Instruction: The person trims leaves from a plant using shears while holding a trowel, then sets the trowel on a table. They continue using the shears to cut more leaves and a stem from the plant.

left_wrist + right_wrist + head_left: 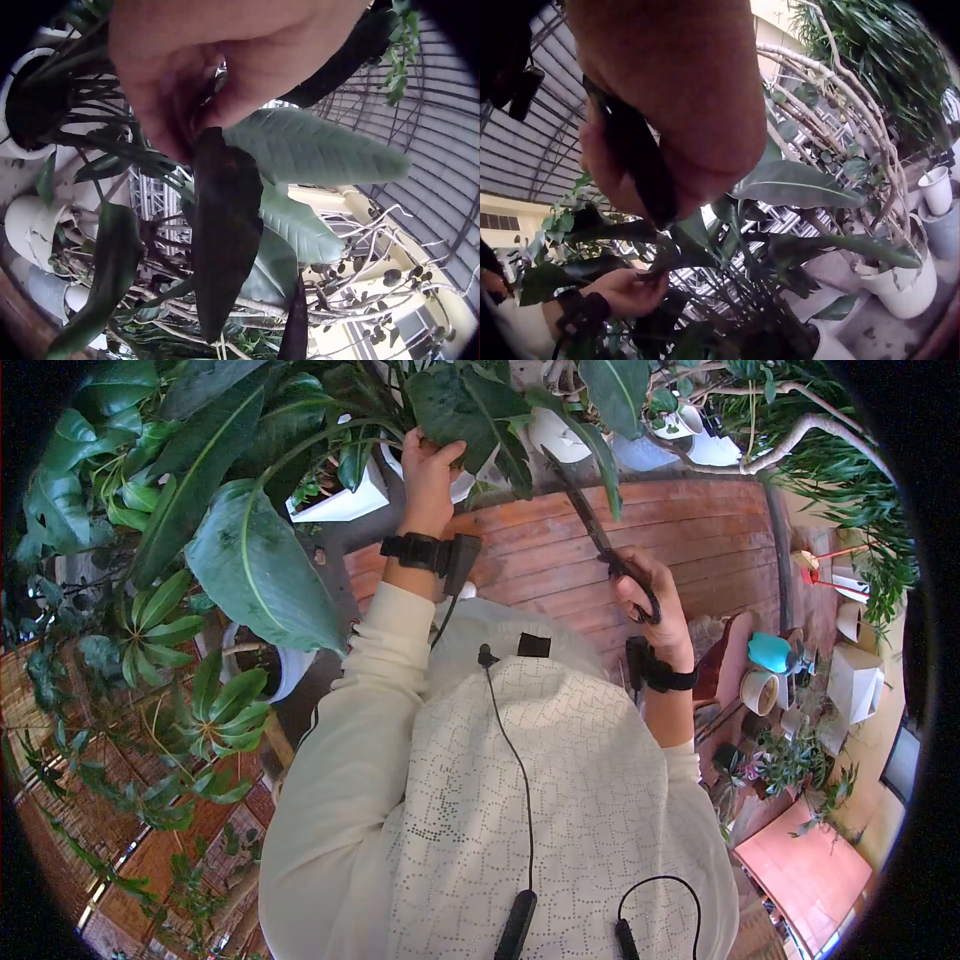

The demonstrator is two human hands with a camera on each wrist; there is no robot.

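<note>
My left hand reaches into a potted plant with large broad leaves and pinches a dark green leaf between thumb and fingers. In the left wrist view that leaf hangs down from the fingertips, its outline tapering to a point. My right hand holds a pair of long scissors by their black handles, fingers curled round the loops. Their blades point up and left toward the foliage, apart from the left hand. The right wrist view has the dark scissors handle in the grip, with the left hand among the leaves beyond.
A large leaf droops beside the left forearm. White pots stand under the foliage, and bare twisting branches reach in at the upper right. Reddish wooden boards lie ahead. More pots, including a white one, stand at the right.
</note>
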